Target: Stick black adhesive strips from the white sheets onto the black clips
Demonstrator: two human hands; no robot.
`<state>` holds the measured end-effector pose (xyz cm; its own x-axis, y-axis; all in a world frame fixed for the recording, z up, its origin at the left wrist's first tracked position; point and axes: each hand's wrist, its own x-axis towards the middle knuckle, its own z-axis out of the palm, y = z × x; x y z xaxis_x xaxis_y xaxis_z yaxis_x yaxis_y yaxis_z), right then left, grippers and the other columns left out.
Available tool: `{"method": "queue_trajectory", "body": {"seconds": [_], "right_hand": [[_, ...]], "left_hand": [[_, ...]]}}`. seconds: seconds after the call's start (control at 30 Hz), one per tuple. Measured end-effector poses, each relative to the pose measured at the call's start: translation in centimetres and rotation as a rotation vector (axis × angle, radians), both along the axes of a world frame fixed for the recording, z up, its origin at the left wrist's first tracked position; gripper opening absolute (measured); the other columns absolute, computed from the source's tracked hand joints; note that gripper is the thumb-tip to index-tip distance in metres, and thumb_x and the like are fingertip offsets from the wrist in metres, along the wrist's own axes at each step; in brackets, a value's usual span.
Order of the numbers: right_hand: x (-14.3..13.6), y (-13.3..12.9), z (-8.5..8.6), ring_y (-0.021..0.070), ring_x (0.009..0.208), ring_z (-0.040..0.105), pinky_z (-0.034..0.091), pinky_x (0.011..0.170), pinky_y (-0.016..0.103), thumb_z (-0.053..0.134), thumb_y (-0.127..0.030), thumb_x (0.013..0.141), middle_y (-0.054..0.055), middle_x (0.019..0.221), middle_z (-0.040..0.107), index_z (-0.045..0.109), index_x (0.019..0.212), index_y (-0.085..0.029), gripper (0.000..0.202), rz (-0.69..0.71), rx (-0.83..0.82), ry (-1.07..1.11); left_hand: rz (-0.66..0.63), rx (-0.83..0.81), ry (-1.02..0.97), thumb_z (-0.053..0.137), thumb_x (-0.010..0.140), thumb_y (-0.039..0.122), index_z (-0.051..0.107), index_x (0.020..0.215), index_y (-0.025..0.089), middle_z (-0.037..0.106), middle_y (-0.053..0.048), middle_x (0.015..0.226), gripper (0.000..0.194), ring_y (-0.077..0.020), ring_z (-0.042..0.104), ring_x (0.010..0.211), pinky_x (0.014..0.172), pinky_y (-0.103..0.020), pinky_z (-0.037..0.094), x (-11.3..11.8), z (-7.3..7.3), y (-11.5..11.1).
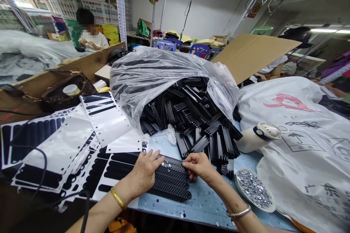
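Several black plastic strips with a diamond-textured face (172,180) lie side by side on the blue table. My left hand (146,169) rests on their left end, fingers apart. At the right end of the upper strips, my right hand (199,166) has thumb and forefinger pinched together; what is between them is too small to make out. A few small shiny metal pieces (167,165) sit on the upper strips. Right of my right hand, a white bowl (269,209) holds many small silvery metal pieces. Beneath my left forearm lie white sheets with black strip-shaped patches (117,171).
A large clear plastic bag (164,62) spills black plastic strips (191,116) behind my hands. At right are a cream lidded bottle (253,138) and a white printed sack (300,116). A cardboard sheet (254,54) leans behind. One person sits back left; another is partly hidden at right.
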<state>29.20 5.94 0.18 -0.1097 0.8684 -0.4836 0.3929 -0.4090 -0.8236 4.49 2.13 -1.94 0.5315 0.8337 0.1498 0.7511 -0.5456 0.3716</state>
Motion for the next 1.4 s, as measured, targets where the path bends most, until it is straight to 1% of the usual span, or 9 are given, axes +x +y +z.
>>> {"method": "queue_trajectory", "body": {"seconds": [0.1, 0.2, 0.4, 0.6, 0.8, 0.97, 1.1, 1.27, 1.4], "right_hand": [[-0.1, -0.1, 0.0, 0.0131, 0.035, 0.058, 0.043, 0.035, 0.021, 0.074, -0.044, 0.053, -0.003, 0.04, 0.059, 0.062, 0.061, -0.017, 0.031, 0.013, 0.001, -0.001], [-0.1, -0.2, 0.0, 0.0123, 0.034, 0.057, 0.043, 0.035, 0.021, 0.073, -0.045, 0.055, -0.004, 0.04, 0.058, 0.061, 0.06, -0.017, 0.031, 0.011, 0.021, -0.001], [0.1, -0.5, -0.7, 0.0117, 0.033, 0.055, 0.043, 0.035, 0.021, 0.073, -0.05, 0.056, -0.005, 0.04, 0.057, 0.062, 0.062, -0.018, 0.035, 0.0, 0.061, -0.009], [0.5, -0.4, -1.4, 0.0117, 0.033, 0.056, 0.043, 0.034, 0.02, 0.073, -0.048, 0.059, -0.005, 0.041, 0.058, 0.062, 0.063, -0.017, 0.032, 0.008, 0.088, 0.001], [0.7, -0.7, -1.6, 0.0121, 0.035, 0.058, 0.043, 0.036, 0.021, 0.072, -0.047, 0.064, -0.004, 0.044, 0.059, 0.063, 0.066, -0.017, 0.032, 0.013, 0.119, 0.003], [0.8, -0.7, -2.0, 0.0126, 0.036, 0.058, 0.043, 0.036, 0.021, 0.071, -0.049, 0.064, -0.004, 0.044, 0.059, 0.064, 0.067, -0.017, 0.033, 0.016, 0.133, -0.016], [0.9, -0.5, -2.4, 0.014, 0.037, 0.059, 0.044, 0.035, 0.022, 0.069, -0.054, 0.065, -0.002, 0.045, 0.06, 0.066, 0.066, -0.017, 0.037, 0.035, 0.151, -0.055], [1.4, -0.9, -2.1, 0.0176, 0.041, 0.06, 0.047, 0.04, 0.027, 0.061, -0.058, 0.072, 0.0, 0.048, 0.063, 0.074, 0.08, -0.019, 0.042, 0.002, 0.323, -0.177], [0.7, -2.7, -1.5, 0.0238, 0.061, 0.07, 0.055, 0.058, 0.032, 0.059, -0.047, 0.076, 0.006, 0.065, 0.074, 0.078, 0.081, -0.024, 0.03, 0.041, 0.522, -0.281]], "left_hand": [[0.007, -0.01, -0.011, 0.045, 0.075, -0.003, 0.057, 0.134, 0.014, 0.056, -0.016, 0.141, 0.063, -0.0404, 0.053, 0.127, 0.096, -0.057, 0.047, -0.1, 0.3, 0.0], [0.036, -0.004, -0.026, 0.047, 0.075, -0.003, 0.06, 0.131, 0.019, 0.058, -0.013, 0.139, 0.062, -0.0402, 0.052, 0.127, 0.096, -0.058, 0.046, -0.3, 0.7, 0.1], [0.047, 0.06, 0.008, 0.052, 0.071, -0.003, 0.064, 0.125, 0.023, 0.059, -0.012, 0.137, 0.061, -0.0408, 0.047, 0.132, 0.098, -0.06, 0.043, -1.7, 1.2, 0.4], [0.031, 0.075, 0.053, 0.052, 0.067, -0.004, 0.059, 0.131, 0.022, 0.06, -0.014, 0.136, 0.069, -0.042, 0.049, 0.129, 0.094, -0.06, 0.046, -3.0, 0.7, 0.1], [0.035, 0.067, 0.055, 0.052, 0.068, -0.004, 0.059, 0.131, 0.023, 0.061, -0.012, 0.136, 0.069, -0.0393, 0.052, 0.128, 0.096, -0.057, 0.048, -3.0, 0.1, 0.3], [0.049, 0.08, 0.025, 0.052, 0.067, -0.005, 0.058, 0.132, 0.024, 0.061, -0.013, 0.135, 0.071, -0.0377, 0.052, 0.128, 0.098, -0.056, 0.047, -3.1, -0.6, 0.2], [0.079, 0.101, -0.054, 0.047, 0.073, -0.004, 0.059, 0.13, 0.024, 0.062, -0.013, 0.134, 0.066, -0.0345, 0.055, 0.127, 0.096, -0.054, 0.049, -3.2, -0.6, 0.2], [0.088, 0.153, -0.113, 0.047, 0.072, -0.003, 0.064, 0.122, 0.019, 0.064, -0.014, 0.129, 0.057, -0.0366, 0.055, 0.125, 0.093, -0.053, 0.051, -2.6, 0.4, 0.0], [0.013, 0.177, -0.094, 0.05, 0.07, -0.001, 0.066, 0.12, 0.019, 0.061, -0.015, 0.134, 0.055, -0.0414, 0.05, 0.129, 0.097, -0.058, 0.047, -1.6, 1.2, -1.0]]}}
